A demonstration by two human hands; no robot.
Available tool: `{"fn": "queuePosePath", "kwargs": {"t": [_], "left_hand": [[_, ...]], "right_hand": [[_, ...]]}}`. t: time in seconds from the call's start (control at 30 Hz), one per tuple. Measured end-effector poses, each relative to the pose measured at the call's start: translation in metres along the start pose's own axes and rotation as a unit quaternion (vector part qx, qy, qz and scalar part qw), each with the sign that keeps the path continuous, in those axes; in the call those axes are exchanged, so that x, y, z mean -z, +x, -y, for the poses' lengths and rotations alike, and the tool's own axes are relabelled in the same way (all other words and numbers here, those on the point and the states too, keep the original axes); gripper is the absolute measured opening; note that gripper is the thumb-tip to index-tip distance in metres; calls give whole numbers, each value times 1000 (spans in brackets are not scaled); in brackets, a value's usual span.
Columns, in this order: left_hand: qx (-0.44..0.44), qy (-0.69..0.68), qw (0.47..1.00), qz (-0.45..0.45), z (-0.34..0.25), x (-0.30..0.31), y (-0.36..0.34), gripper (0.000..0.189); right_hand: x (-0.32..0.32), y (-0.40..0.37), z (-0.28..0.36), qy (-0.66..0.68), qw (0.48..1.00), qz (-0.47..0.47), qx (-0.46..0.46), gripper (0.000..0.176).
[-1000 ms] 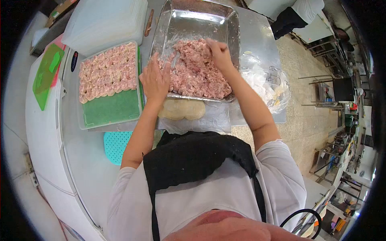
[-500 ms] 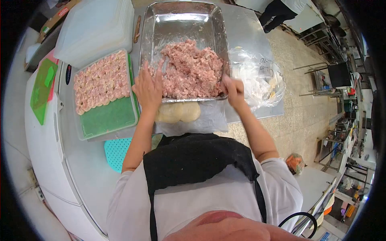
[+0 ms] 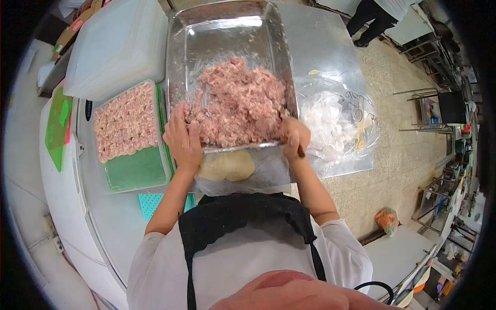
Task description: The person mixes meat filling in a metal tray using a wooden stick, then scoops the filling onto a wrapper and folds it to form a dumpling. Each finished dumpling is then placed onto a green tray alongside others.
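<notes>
A deep metal tray (image 3: 221, 36) holds a mound of pinkish ground meat (image 3: 240, 101) in its near half. My left hand (image 3: 182, 142) grips the near left corner of the tray, fingers reaching over the rim beside the meat. At the near right corner, my right hand (image 3: 295, 135) is closed around a dark-handled tool (image 3: 301, 152); the handle's end pokes out below the fist, and the working end cannot be made out. Pale round dough pieces (image 3: 227, 165) lie under plastic just in front of the tray.
On the left, a clear container (image 3: 135, 173) with a green base holds rows of small filled dumplings (image 3: 126, 124). Behind it stand stacked translucent lids (image 3: 116, 46). A plastic bag (image 3: 336, 124) lies right of the tray. Another person (image 3: 369, 20) stands at the far right.
My right hand has come in from the tray's right edge to its near corner, and the handle now shows below the fist. The view has shifted slightly; my left hand stays at the tray's corner.
</notes>
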State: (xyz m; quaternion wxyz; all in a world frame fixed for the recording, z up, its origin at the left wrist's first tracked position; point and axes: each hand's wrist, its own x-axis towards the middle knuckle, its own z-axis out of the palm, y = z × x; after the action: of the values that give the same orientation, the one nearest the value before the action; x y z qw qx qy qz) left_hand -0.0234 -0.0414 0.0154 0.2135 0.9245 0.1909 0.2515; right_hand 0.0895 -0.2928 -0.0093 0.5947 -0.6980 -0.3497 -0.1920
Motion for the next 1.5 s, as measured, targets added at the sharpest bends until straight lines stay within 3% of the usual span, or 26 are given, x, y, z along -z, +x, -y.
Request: {"fn": "queuePosePath", "kwargs": {"t": [0.07,0.17,0.23,0.3,0.4,0.43,0.5,0.53,0.6,0.63,0.7,0.73,0.8,0.9,0.93,1.07,1.13,1.17,1.23,1.27,1.37,1.4,1.43,1.5], "left_hand": [[1,0,1000,-5,-2,-4,2,54],[-1,7,1000,-10,-4,-8,9,55],[-30,75,997,-1,-1,-12,8,54],[-19,108,994,7,-4,-12,9,53],[1,127,992,17,-3,-14,8,56],[7,116,993,16,-2,-15,8,58],[22,70,997,20,1,-13,8,58],[36,28,999,26,3,-12,11,58],[57,-3,998,35,10,-10,20,58],[75,-28,996,50,13,-11,20,57],[76,-21,996,40,18,-18,23,57],[71,-9,997,29,20,-19,23,57],[49,23,998,14,13,-17,18,57],[25,46,999,-7,9,-12,16,57],[22,35,999,-14,9,-11,16,56],[22,-48,998,-42,11,-6,10,55],[13,-45,998,-52,7,-5,15,52],[15,-45,997,-56,7,-5,17,52],[21,-48,997,-60,7,-7,15,52],[24,-47,997,-61,7,-7,15,52],[18,-41,997,-55,7,-7,12,52],[17,-51,997,-51,8,-8,10,52],[16,-61,997,-53,11,-7,15,52],[24,-49,997,-60,9,-3,18,52]], "right_hand": [[-1,9,-19,68,992,22,-101,39],[-8,66,10,89,978,61,-179,49],[-13,96,22,142,966,20,-213,47],[-9,135,45,319,920,19,-229,40],[-39,163,46,262,943,-23,-206,41],[-46,152,18,259,944,-21,-203,41],[-56,107,-51,133,980,33,-147,46],[-50,102,-37,129,981,31,-145,46],[-35,87,-6,182,949,31,-255,48],[-26,96,6,178,949,34,-258,48],[-12,136,33,90,927,94,-351,50],[-13,151,45,88,928,100,-349,50],[-19,172,62,214,954,61,-202,51],[-48,157,21,224,948,14,-226,52],[-52,127,-13,118,964,31,-235,52],[-25,100,-9,173,964,11,-203,53],[-15,137,9,170,910,58,-373,54],[-16,152,26,170,911,62,-370,54],[-26,169,56,197,949,65,-238,54],[-34,173,52,223,949,44,-218,53],[-57,140,3,209,951,-5,-227,54],[-53,108,-34,198,965,-13,-173,52],[-46,109,-31,202,965,-13,-168,52],[-30,95,-18,209,936,16,-284,51]]}}
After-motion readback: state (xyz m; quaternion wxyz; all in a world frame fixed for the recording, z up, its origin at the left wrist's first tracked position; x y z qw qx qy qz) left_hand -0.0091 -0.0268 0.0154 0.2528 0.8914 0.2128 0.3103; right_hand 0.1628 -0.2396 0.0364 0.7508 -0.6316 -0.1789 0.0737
